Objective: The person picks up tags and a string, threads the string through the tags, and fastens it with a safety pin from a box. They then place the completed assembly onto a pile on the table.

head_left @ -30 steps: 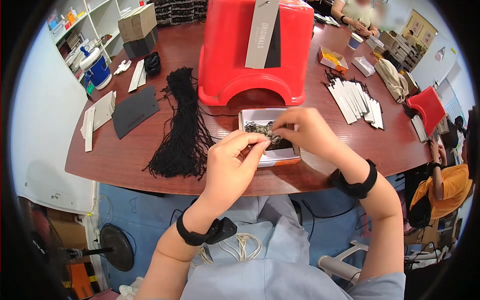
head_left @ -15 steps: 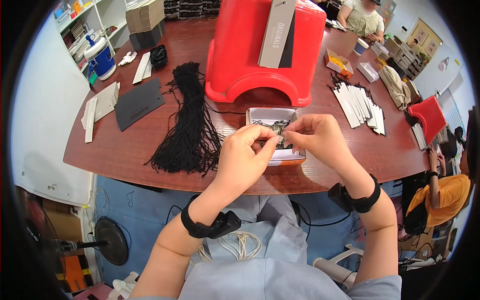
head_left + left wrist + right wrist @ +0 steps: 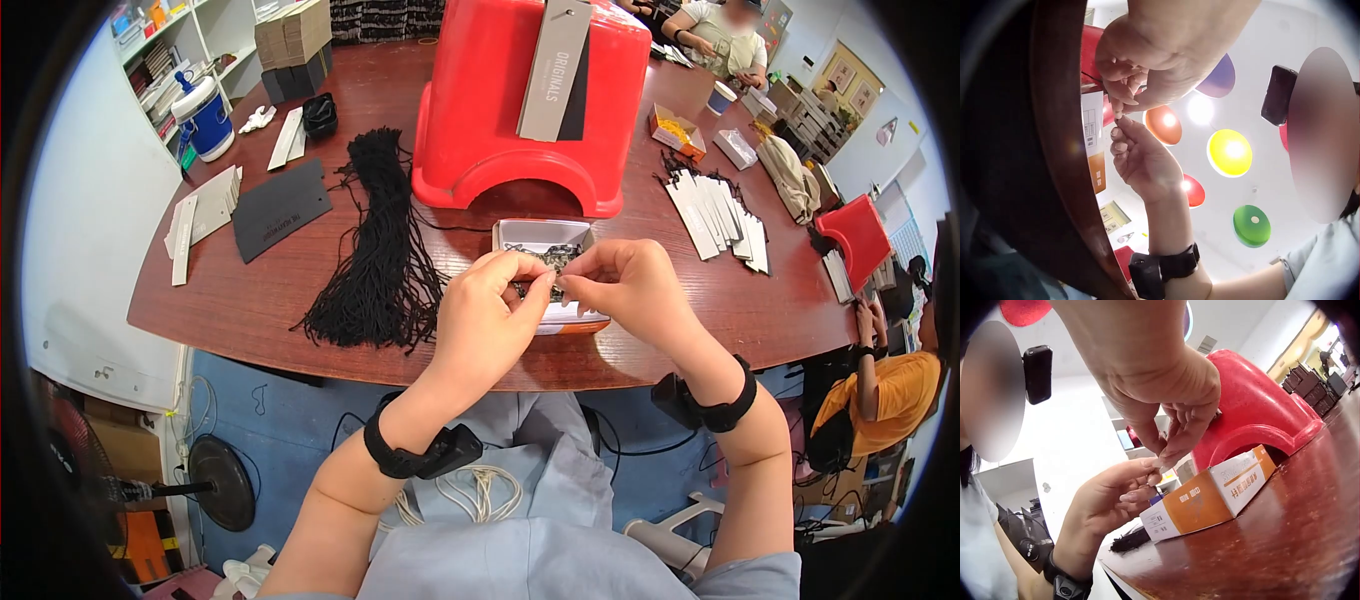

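An open white-and-orange box (image 3: 570, 325) sits near the table's front edge, with a tangle of small dark metal pieces (image 3: 566, 254) inside, like pins. Over it, my left hand (image 3: 490, 305) pinches a tiny piece between thumb and forefinger. Facing it, my right hand (image 3: 635, 290) has thumb and forefinger pinched at the same spot, the fingertips of both hands meeting. Both wrist views show this meeting of left hand (image 3: 1107, 497) and right hand (image 3: 1147, 156); the piece is mostly hidden by fingertips, and I cannot tell its exact kind.
Behind the box stands an upturned red stool (image 3: 530, 170) with a grey "ORIGINALS" tag (image 3: 552, 80) on it. Left lie a bundle of black cords (image 3: 375, 250) and dark card tags (image 3: 282, 210). White tags with black strings (image 3: 712, 215) and a box of yellow pieces (image 3: 677, 132) lie right.
My right hand has come from above the box's contents down to my left fingertips. Both hands have shifted slightly right in view. Since half a second ago, the fingertips have drawn closer together.
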Demonstrator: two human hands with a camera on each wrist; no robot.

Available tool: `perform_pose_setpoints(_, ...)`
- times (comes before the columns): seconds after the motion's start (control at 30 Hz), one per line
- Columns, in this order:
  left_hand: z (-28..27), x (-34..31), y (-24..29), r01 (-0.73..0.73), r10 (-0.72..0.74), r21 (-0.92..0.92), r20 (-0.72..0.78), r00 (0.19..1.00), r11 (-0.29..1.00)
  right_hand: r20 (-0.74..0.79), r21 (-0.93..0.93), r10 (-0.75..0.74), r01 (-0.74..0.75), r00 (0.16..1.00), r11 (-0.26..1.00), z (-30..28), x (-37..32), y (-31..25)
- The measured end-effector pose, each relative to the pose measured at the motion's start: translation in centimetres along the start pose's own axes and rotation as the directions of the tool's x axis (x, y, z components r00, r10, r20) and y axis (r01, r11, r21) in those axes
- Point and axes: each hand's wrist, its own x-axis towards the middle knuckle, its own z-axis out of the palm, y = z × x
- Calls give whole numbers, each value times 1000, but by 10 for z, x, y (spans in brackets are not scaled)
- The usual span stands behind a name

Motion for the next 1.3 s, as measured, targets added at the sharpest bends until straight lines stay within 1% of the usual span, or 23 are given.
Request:
perform_pose_setpoints(0.17, 3, -4, 1, -26, 26, -7, -26, 999, 1000, -2, -26, -28, 28, 1000, 999, 3, -7, -4)
perform_pose_setpoints(0.23, 4, -6, 0, -123, 118, -76, -70, 991, 989, 6, -7, -30, 30, 1000, 1000, 3, -11, -3)
perform_pose_setpoints(0.33, 3, -12, 5, -231, 222, -65, -128, 967, 971, 78, 38, -41, 38, 996, 999, -5, -21, -2)
perform_pose_setpoints(0.4, 2, -21, 21, -255, 247, -65, -102, 964, 965, 301, 189, 208, -272, 931, 944, -13, -30, -6)
perform_pose_setpoints(0.43, 2, -26, 25, -320, 317, -80, -39, 948, 944, 414, 281, 213, -347, 885, 895, -16, -34, -1)
perform_pose_setpoints(0.47, 4, -33, 30, -381, 386, -101, 25, 922, 919, 416, 281, 213, -347, 884, 895, -12, -39, -3)
perform_pose_setpoints(0.53, 9, -48, 40, -479, 506, -182, 150, 850, 859, 460, 601, 374, -593, 805, 535, 4, -49, -8)
perform_pose_setpoints(0.57, 13, -54, 45, -407, 511, -366, 257, 820, 837, 544, 668, 328, -635, 773, 388, 13, -51, -4)
perform_pose_setpoints(0.6, 16, -60, 48, -301, 529, -529, 354, 771, 793, 630, 694, 162, -644, 760, 324, 16, -49, 3)
perform_pose_setpoints(0.63, 17, -65, 51, -301, 528, -528, 356, 771, 794, 630, 674, 153, -634, 762, 379, 16, -51, 3)
perform_pose_setpoints(0.7, 18, -74, 55, -158, 590, -629, 570, 572, 761, 630, 655, 141, -620, 764, 433, 16, -53, -2)
perform_pose_setpoints(0.73, 18, -77, 54, -158, 589, -627, 572, 571, 763, 613, 669, 137, -604, 778, 433, 16, -54, -2)
perform_pose_setpoints(0.8, 16, -81, 51, -76, 646, -688, 631, 429, 722, 593, 686, 132, -585, 794, 433, 15, -54, -3)
perform_pose_setpoints(0.83, 14, -85, 51, 26, 600, -673, 675, 429, 739, 537, 730, 156, -550, 829, 406, 13, -54, -4)
perform_pose_setpoints(0.87, 10, -85, 50, 28, 600, -673, 677, 427, 740, 478, 772, 183, -511, 859, 379, 10, -53, -6)
perform_pose_setpoints(0.93, 2, -80, 48, 127, 647, -711, 688, 329, 692, 404, 821, 199, -449, 893, 353, 4, -51, -7)
perform_pose_setpoints(1.0, -4, -70, 43, 12, 573, -702, 590, 569, 712, 191, 854, 154, -241, 970, 460, -2, -51, -5)
perform_pose_setpoints(1.03, -8, -67, 42, 190, 355, -658, 600, 717, 729, 154, 863, 125, -195, 980, 466, -5, -52, -6)
perform_pose_setpoints(1.07, -13, -63, 40, 366, 105, -618, 591, 800, 695, 150, 864, 126, -192, 981, 466, -5, -54, -6)
perform_pose_setpoints(1.13, -16, -50, 31, 648, -215, -634, 625, 750, 422, 90, 709, 21, -79, 996, 701, -3, -58, -7)
perform_pose_setpoints(1.17, -16, -47, 27, 649, -213, -633, 627, 749, 422, 136, 684, 55, -134, 989, 717, -6, -62, -10)
perform_pose_setpoints(1.23, -14, -45, 20, 718, -276, -672, 666, 693, 182, 98, 654, 48, -101, 994, 749, -6, -65, -10)
perform_pose_setpoints(1.3, -10, -44, 18, 723, -267, -666, 674, 689, 183, 63, 623, 39, -70, 997, 779, -4, -68, -13)
